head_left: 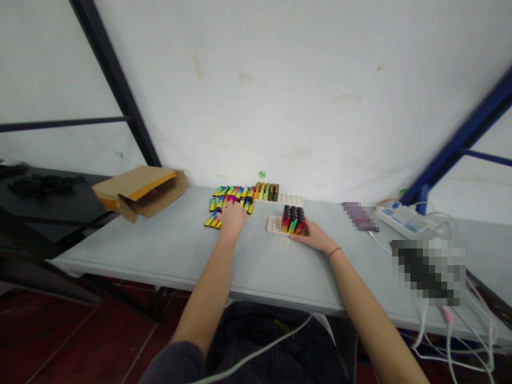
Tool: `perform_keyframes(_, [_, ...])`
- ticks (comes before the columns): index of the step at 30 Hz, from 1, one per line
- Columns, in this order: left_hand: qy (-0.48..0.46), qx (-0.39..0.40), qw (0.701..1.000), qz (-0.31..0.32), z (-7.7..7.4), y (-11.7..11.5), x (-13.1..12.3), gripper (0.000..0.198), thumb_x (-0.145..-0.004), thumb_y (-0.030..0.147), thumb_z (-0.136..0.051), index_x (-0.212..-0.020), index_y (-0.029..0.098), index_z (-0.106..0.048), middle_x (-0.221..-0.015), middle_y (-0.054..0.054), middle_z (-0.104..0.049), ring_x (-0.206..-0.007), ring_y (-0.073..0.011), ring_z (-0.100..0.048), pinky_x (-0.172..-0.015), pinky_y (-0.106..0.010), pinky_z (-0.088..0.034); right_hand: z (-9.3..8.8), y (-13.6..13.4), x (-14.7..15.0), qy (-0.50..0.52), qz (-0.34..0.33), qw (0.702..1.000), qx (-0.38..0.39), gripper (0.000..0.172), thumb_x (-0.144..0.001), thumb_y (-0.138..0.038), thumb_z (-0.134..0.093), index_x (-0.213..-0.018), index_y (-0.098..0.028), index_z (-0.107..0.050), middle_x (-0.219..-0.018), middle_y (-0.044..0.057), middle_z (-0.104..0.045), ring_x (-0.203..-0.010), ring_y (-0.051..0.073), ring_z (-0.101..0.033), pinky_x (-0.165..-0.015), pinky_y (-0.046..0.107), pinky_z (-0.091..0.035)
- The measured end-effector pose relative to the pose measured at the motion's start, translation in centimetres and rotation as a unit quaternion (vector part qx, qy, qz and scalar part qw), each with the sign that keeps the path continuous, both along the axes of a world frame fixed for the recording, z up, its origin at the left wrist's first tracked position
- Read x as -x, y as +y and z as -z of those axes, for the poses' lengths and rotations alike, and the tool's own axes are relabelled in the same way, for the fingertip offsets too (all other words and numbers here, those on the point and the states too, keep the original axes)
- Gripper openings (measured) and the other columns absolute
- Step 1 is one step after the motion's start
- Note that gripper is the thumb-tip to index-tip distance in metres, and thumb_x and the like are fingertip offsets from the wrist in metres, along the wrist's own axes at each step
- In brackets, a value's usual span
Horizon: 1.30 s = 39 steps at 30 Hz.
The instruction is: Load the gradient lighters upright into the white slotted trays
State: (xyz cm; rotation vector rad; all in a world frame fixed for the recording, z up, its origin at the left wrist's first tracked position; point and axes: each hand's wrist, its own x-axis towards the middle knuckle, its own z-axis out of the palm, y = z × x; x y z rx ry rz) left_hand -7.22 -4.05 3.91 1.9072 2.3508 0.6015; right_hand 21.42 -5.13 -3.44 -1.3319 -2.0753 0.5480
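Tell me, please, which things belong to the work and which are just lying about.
In use:
- loose pieces at left hand
- front tray with upright pieces, at right hand
- back tray, likely

Apparently lying about:
- brown bag
- power strip
- cables

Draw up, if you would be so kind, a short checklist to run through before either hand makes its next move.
1. Left hand at the loose pieces: ok, it is over them.
2. Piece gripped in the left hand: cannot tell, its fingertips are unclear.
3. Right hand at the front tray: ok, it is at the right end.
4. Dark-topped pieces upright in that tray: ok.
5. Front tray full: not ok, its left part is bare.
6. Paper bag away from both hands: ok, it lies farther left on the table.
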Motion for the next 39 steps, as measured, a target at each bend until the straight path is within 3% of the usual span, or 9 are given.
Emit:
perform_keyframes(5, [-0.009,0.073,0.997,-0.018,0.1,0.6,1.1,0.041,-0.094,0.036,-0.043,-0.125,0.021,-0.066,-0.139,-0.020,-0.056,-0.127,-0.0417,-0.051,-0.098,-0.058,-0.044,0.0,0.0,-0.1,-0.002,0.000,1.000,0.002,0.063,-0.075,-0.054,-0.076,-0.124,-0.018,-0.057,-0.117,0.013,-0.071,-0.103,0.031,-0.067,-0.095,0.049,-0.052])
perform_keyframes(11, [-0.027,0.097,0.995,-0.001,0.7,1.1,1.1,0.047,-0.094,0.037,-0.039,-0.132,0.017,-0.060,-0.140,-0.023,-0.054,-0.127,-0.0408,-0.052,-0.098,-0.054,-0.045,0.0,0.0,0.0,0.012,-0.001,1.000,0.005,0.064,-0.075,-0.052,-0.077,-0.125,-0.019,-0.057,-0.119,0.012,-0.071,-0.105,0.032,-0.067,-0.096,0.049,-0.051])
perform_keyframes(17, [-0.006,0.072,0.997,-0.026,1.1,1.4,2.3,0.045,-0.090,0.025,-0.044,-0.131,0.018,-0.060,-0.143,-0.023,-0.052,-0.134,-0.0427,-0.044,-0.102,-0.058,-0.040,-0.1,-0.1,0.1,0.002,-0.002,1.000,0.006,0.065,-0.075,-0.053,-0.076,-0.125,-0.017,-0.056,-0.119,0.014,-0.070,-0.105,0.032,-0.067,-0.095,0.049,-0.052])
perform_keyframes(22, [-0.021,0.101,0.994,-0.028,1.2,1.5,3.5,0.044,-0.087,0.018,-0.047,-0.128,0.019,-0.064,-0.139,-0.023,-0.055,-0.130,-0.0423,-0.050,-0.106,-0.060,-0.037,-0.2,-0.1,0.0,0.003,-0.004,1.000,0.007,0.064,-0.075,-0.051,-0.076,-0.126,-0.017,-0.056,-0.118,0.014,-0.071,-0.104,0.032,-0.067,-0.095,0.049,-0.052])
perform_keyframes(25, [-0.012,0.104,0.994,-0.015,1.3,1.5,3.3,0.045,-0.088,0.015,-0.045,-0.130,0.016,-0.062,-0.137,-0.024,-0.057,-0.127,-0.0396,-0.054,-0.104,-0.054,-0.042,-0.3,-0.1,0.0,0.011,-0.004,1.000,0.009,0.062,-0.075,-0.050,-0.078,-0.125,-0.018,-0.058,-0.118,0.013,-0.071,-0.104,0.032,-0.067,-0.094,0.048,-0.053])
perform_keyframes(28, [-0.002,0.129,0.991,0.016,1.4,1.7,2.9,0.045,-0.089,0.011,-0.045,-0.130,0.013,-0.062,-0.135,-0.024,-0.059,-0.124,-0.0332,-0.060,-0.099,-0.041,-0.047,-0.4,-0.2,0.0,0.011,-0.009,1.000,0.010,0.063,-0.076,-0.050,-0.077,-0.126,-0.018,-0.057,-0.119,0.012,-0.071,-0.105,0.032,-0.067,-0.096,0.048,-0.053])
perform_keyframes(34, [-0.009,0.146,0.982,0.119,1.8,2.2,2.5,0.027,-0.079,0.019,-0.064,-0.104,0.015,-0.073,-0.113,-0.018,-0.074,-0.109,-0.0282,-0.068,-0.087,-0.029,-0.050,-0.2,-0.2,0.0,0.004,-0.004,1.000,-0.002,0.063,-0.075,-0.052,-0.077,-0.125,-0.018,-0.057,-0.118,0.012,-0.071,-0.103,0.031,-0.067,-0.094,0.048,-0.053])
perform_keyframes(39, [-0.017,0.141,0.980,0.141,1.8,2.0,1.9,0.015,-0.074,0.029,-0.071,-0.081,0.016,-0.074,-0.096,-0.016,-0.077,-0.095,-0.0283,-0.070,-0.076,-0.028,-0.049,0.0,0.0,-0.1,-0.006,0.003,1.000,-0.005,0.065,-0.075,-0.054,-0.076,-0.126,-0.018,-0.057,-0.117,0.013,-0.071,-0.101,0.031,-0.067,-0.093,0.047,-0.053])
